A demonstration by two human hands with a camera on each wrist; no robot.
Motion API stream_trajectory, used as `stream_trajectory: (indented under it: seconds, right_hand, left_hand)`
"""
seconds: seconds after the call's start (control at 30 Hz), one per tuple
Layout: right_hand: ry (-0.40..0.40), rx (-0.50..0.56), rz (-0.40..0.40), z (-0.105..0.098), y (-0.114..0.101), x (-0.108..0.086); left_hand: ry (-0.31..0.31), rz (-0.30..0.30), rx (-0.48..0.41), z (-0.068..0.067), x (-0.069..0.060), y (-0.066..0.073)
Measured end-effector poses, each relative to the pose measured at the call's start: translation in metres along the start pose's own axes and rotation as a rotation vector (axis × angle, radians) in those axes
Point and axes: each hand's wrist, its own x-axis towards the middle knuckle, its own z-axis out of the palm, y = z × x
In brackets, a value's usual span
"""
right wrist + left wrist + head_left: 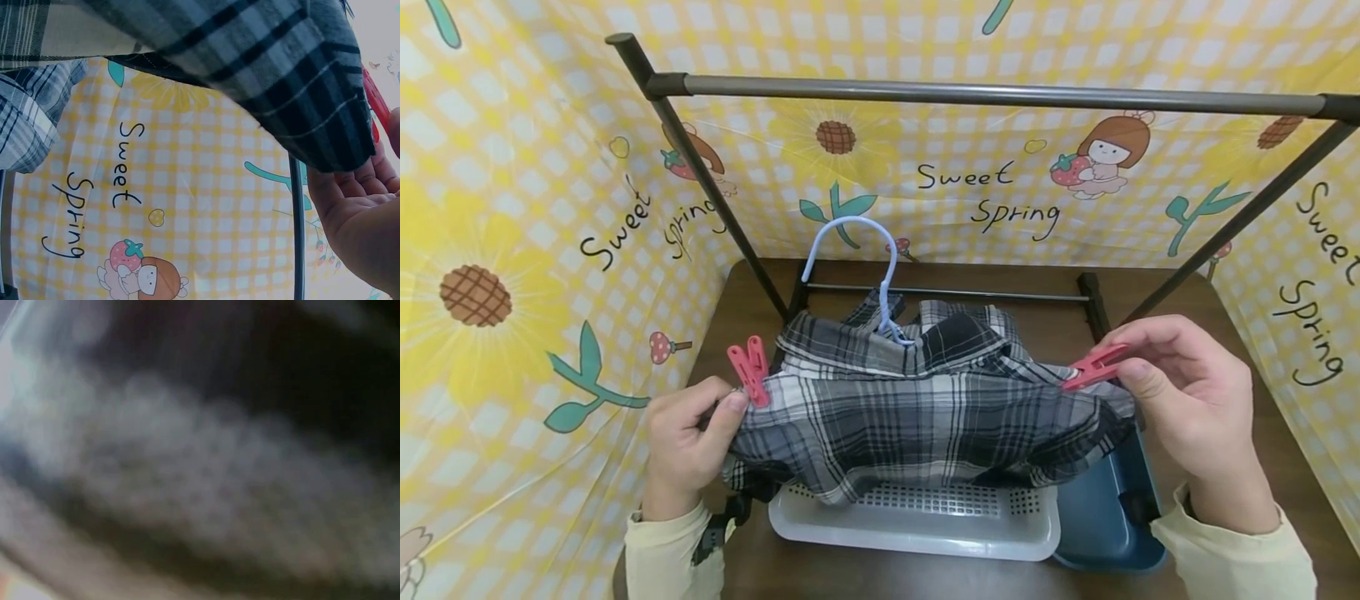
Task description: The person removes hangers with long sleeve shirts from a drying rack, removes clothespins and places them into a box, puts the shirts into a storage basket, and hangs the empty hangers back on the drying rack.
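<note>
A grey and black plaid shirt (910, 425) hangs on a light blue hanger (887, 275), whose hook stands up above the collar. The left hand (688, 442) grips the shirt's left shoulder beside a red clothespin (751, 372) clipped there. The right hand (1195, 400) pinches another red clothespin (1097, 365) between thumb and fingers, its tip at the right shoulder. In the right wrist view the right hand (362, 206) is partly behind the shirt (281, 81), near a red clothespin (376, 100). The left wrist view is blurred and too close to read.
Behind the shirt stands a dark rack with a horizontal bar (1000, 94) across the top. Below the shirt are a white perforated basket (917, 533) and, to its right, a blue bin (1097, 525) on the brown table (820, 575). Yellow checked cloth (955, 233) surrounds the table.
</note>
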Motion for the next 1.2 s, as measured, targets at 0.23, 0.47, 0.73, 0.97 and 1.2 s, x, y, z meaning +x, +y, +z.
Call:
stream_trajectory:
  seconds: [0.23, 0.47, 0.73, 0.97, 1.2]
  right_hand:
    - [0.102, 0.109, -0.009, -0.006, 0.0, -0.002]
    - [0.191, 0.305, -0.034, -0.021, -0.002, -0.001]
    - [0.18, 0.159, 0.011, -0.031, 0.002, -0.007]
    - [0.214, 0.125, 0.058, -0.04, 0.006, -0.013]
    - [0.147, -0.061, 0.163, -0.052, 0.013, -0.024]
  left_hand:
    - [0.058, 0.002, -0.04, 0.001, 0.0, -0.001]
    - [0.157, -0.023, -0.05, -0.004, -0.002, 0.001]
    - [0.147, -0.038, -0.024, -0.005, -0.002, 0.001]
    - [0.137, -0.045, -0.014, -0.006, -0.004, -0.001]
    - [0.134, -0.052, 0.009, -0.007, -0.007, -0.002]
